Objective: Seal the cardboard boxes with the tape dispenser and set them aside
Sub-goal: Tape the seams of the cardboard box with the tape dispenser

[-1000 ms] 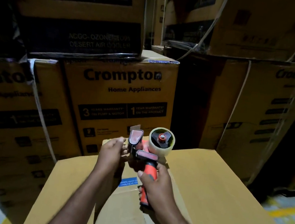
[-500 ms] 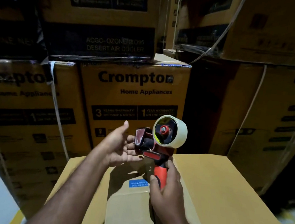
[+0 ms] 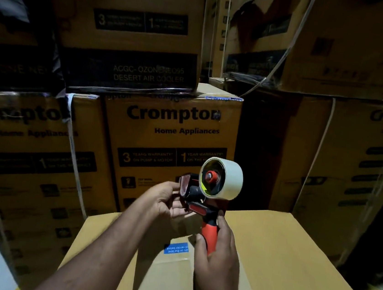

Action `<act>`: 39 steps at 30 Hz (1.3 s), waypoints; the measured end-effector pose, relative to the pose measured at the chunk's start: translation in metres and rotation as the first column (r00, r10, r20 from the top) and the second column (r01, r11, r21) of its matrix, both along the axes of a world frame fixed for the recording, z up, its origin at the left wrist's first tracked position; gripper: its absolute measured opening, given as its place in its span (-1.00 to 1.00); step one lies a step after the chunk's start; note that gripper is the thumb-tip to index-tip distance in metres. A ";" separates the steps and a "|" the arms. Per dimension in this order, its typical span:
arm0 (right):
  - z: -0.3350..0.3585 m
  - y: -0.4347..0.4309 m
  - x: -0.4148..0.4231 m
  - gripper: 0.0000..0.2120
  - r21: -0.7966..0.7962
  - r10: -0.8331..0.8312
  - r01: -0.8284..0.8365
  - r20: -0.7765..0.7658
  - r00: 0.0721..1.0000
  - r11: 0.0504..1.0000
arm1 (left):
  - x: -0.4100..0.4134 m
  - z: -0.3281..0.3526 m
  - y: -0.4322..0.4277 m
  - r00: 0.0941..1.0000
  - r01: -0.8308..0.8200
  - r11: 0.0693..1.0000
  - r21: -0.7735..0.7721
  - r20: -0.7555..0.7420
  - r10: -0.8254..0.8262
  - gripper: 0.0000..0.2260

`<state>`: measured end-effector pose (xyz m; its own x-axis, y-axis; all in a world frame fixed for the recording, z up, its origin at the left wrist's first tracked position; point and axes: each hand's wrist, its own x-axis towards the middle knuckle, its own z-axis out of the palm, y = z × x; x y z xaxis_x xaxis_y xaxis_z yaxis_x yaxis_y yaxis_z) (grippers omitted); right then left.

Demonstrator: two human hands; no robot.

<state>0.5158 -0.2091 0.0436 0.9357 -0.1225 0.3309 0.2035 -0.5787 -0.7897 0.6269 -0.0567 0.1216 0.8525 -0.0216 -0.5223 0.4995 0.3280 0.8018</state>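
the left hand's (image 3: 166, 201) fingers curl loosely under the nose of the tape dispenser (image 3: 194, 190), thumb up by its red flap (image 3: 183, 184). whether they pinch a loose tape end i cannot tell. the right hand (image 3: 219, 260) wraps tightly round the dispenser's orange handle (image 3: 208, 238) and holds it upright, with the tape roll (image 3: 229, 180) on top.

the dispenser hangs in the air above the near cardboard box (image 3: 291, 263), not touching it. a blue label (image 3: 176, 248) sits on the box top just below the handle. i see no tape on that top, so sealing looks not yet begun. the step in hand seems to be freeing the tape end at the nose.

next, the nose would have to drop to the box's far edge, the tape end be pressed down, and the dispenser be drawn along the seam.

behind the dispenser rise stacked crompton boxes (image 3: 170, 130), close to the near box, with a white strap (image 3: 74, 155) off to its left. the stacks leave little room beyond the dispenser for setting boxes aside, and the dim light may hide the seam.
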 end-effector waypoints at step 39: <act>0.020 0.053 0.046 -0.36 -0.296 -0.024 -0.047 -0.231 0.973 0.954 | 0.129 -0.082 0.057 0.944 -0.132 0.633 0.763 0.292 -0.155 -0.89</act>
